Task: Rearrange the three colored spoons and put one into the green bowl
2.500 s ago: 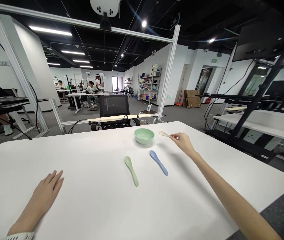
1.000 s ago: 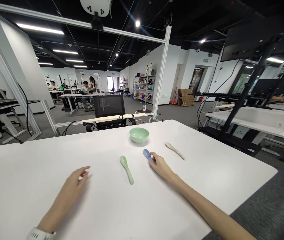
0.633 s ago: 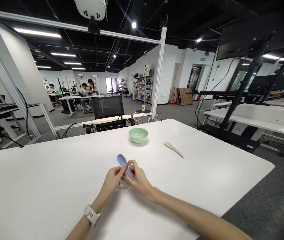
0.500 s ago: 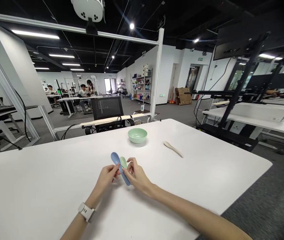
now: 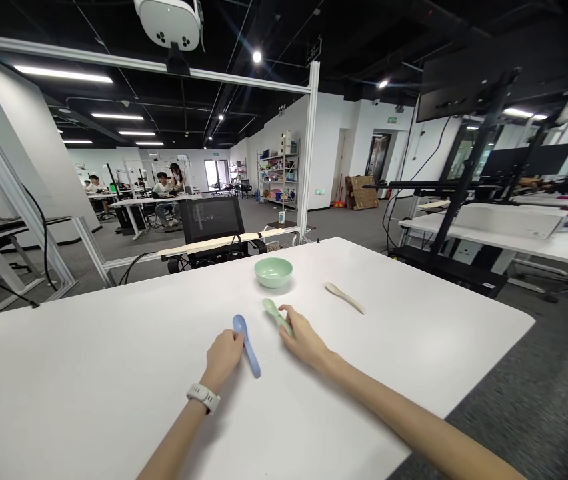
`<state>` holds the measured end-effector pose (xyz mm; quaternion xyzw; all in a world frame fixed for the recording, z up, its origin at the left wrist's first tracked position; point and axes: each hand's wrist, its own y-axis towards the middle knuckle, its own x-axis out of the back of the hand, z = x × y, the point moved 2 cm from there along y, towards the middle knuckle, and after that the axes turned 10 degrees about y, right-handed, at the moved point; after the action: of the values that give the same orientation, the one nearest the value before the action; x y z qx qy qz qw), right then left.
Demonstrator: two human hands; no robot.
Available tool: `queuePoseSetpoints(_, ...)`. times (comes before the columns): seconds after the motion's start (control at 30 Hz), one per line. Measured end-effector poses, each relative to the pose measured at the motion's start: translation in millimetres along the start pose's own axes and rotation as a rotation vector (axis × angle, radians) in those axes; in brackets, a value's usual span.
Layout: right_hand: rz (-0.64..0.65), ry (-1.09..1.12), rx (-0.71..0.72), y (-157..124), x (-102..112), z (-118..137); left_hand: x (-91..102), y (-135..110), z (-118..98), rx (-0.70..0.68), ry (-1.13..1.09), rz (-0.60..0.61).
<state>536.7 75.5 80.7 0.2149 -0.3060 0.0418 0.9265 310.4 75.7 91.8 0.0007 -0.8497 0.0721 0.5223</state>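
Observation:
My left hand [image 5: 224,355] is closed on a blue spoon [image 5: 251,355], pinching it below the bowl end, with the handle pointing toward me. To the right, my right hand [image 5: 304,337] grips the handle of a light green spoon [image 5: 271,308], whose bowl end points away to the left. Both spoons are low over the white table or on it; I cannot tell which. Beyond the hands stands a green bowl [image 5: 274,273], upright. A beige spoon [image 5: 345,298] lies on the table to the right of the bowl.
The white table [image 5: 114,373] spreads out on all sides of the hands. A metal frame [image 5: 309,153] and a black office chair [image 5: 213,219] stand behind its far edge. On the right is another desk [image 5: 554,247] with monitor arms. People sit in the background.
My hands have moved apart, separating the two spoons that were close together. The green spoon has gone right and farther away; the blue one has turned and moved slightly right.

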Motion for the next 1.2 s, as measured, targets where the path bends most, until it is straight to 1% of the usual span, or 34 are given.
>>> queuePoseSetpoints(0.07,-0.041,-0.032,-0.016,-1,21,-15,-2.7,1,-5,0.007,0.038,-0.014)
queuePoseSetpoints(0.13,-0.068,-0.061,-0.042,-6,36,-29,-5.1,0,-9,0.013,0.067,-0.025)
queuePoseSetpoints(0.23,-0.066,-0.070,-0.084,-12,46,-45,-8.0,-1,-11,0.018,0.106,-0.043)
queuePoseSetpoints(0.37,-0.033,-0.044,-0.086,-12,43,-53,-10.3,-4,-14,0.029,0.150,-0.060)
queuePoseSetpoints(0.5,-0.006,-0.037,-0.098,-10,40,-52,-9.9,-8,-20,0.041,0.185,-0.070)
queuePoseSetpoints(0.77,0.021,-0.079,-0.163,-13,41,-49,-5.9,-13,-32,0.050,0.210,-0.071)
queuePoseSetpoints(1.2,0.047,-0.103,-0.181,-9,39,-51,-4.4,-20,-37,0.053,0.267,-0.025)
